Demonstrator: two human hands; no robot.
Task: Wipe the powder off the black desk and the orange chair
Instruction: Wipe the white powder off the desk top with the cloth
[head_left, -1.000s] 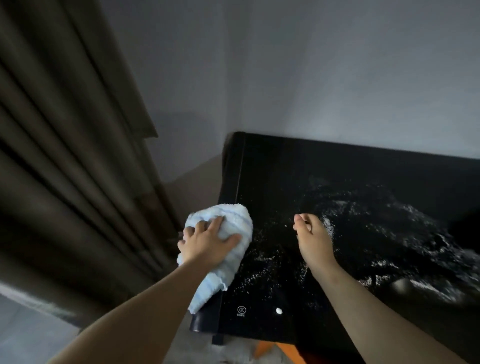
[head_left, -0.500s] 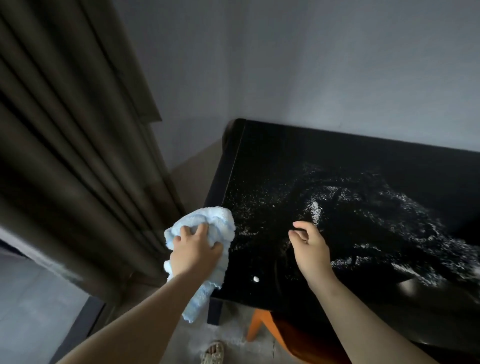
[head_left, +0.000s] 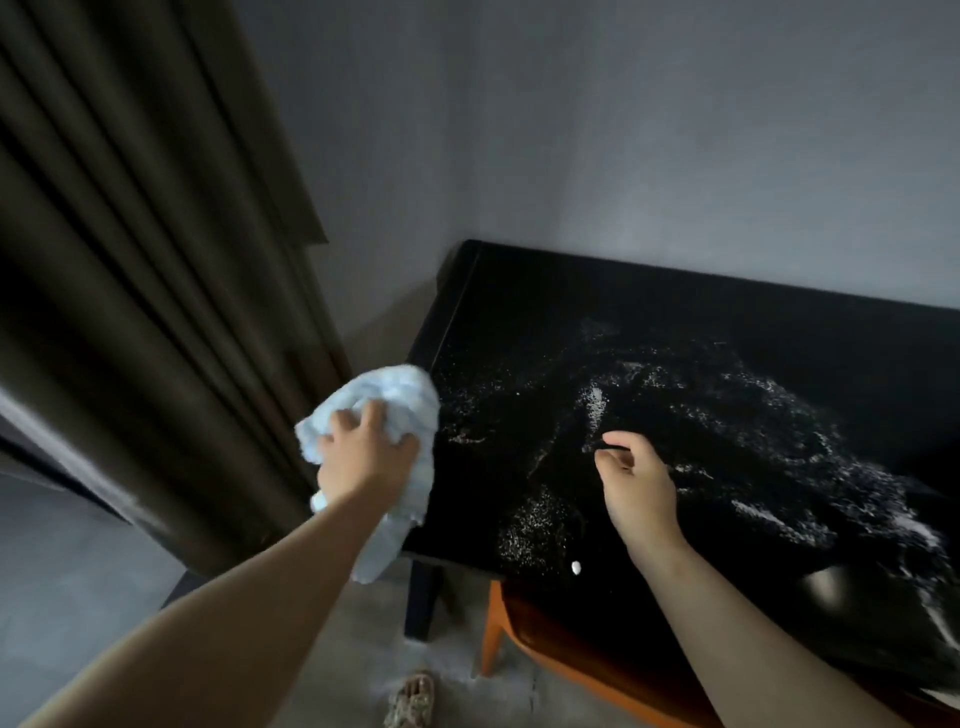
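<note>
A black desk (head_left: 519, 291) stands in the corner, its top streaked with white powder (head_left: 753, 415). My left hand (head_left: 363, 457) grips a bunched light blue cloth (head_left: 395, 395) just off the desk's left edge, with its tail hanging down past the front corner. My right hand (head_left: 636, 483) hovers over the desk's front part with fingers loosely curled, holding nothing. Part of the orange chair (head_left: 493, 634) shows under the desk's front edge; its seat is mostly hidden by the desk and my right arm.
Heavy brown curtains (head_left: 145, 291) hang close on the left. A grey wall (head_left: 623, 130) runs behind the desk. One black desk leg (head_left: 421, 597) stands at the front left corner. A sandal (head_left: 410, 701) and spilled powder lie on the floor below.
My left hand has carried the cloth off the desk's left edge, where it now hangs beside the desk. My right hand stayed over the front of the desk. The view has tilted, showing more chair and floor.
</note>
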